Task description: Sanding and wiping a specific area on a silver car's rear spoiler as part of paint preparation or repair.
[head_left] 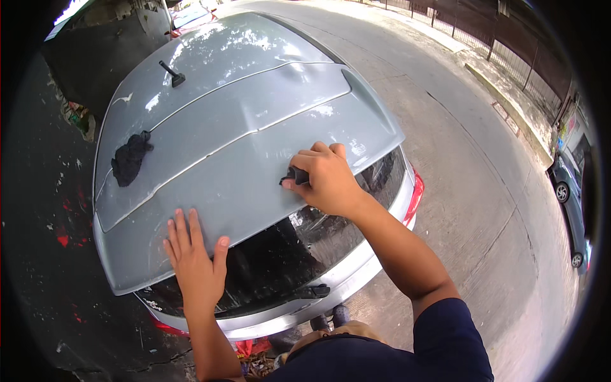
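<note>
The rear of a silver-grey car is in front of me, with its wide spoiler (pixel 235 175) under both hands. My left hand (pixel 196 267) lies flat on the spoiler's near left part, fingers spread, holding nothing. My right hand (pixel 328 178) is closed around a small, soft-looking black piece (pixel 296 176), held against the spoiler near its rear edge. The fingers cover much of that piece, so I cannot tell its exact kind. A crumpled black cloth (pixel 130 159) rests on the left side, across the seam between roof and spoiler.
A short black antenna (pixel 172 75) sticks up from the roof. Below the spoiler are the dark rear window (pixel 273 261) and a wiper (pixel 312 291). A dark wall (pixel 48 223) stands close on the left. Concrete road (pixel 471 210) runs along the right, with parked cars (pixel 569 197) beyond.
</note>
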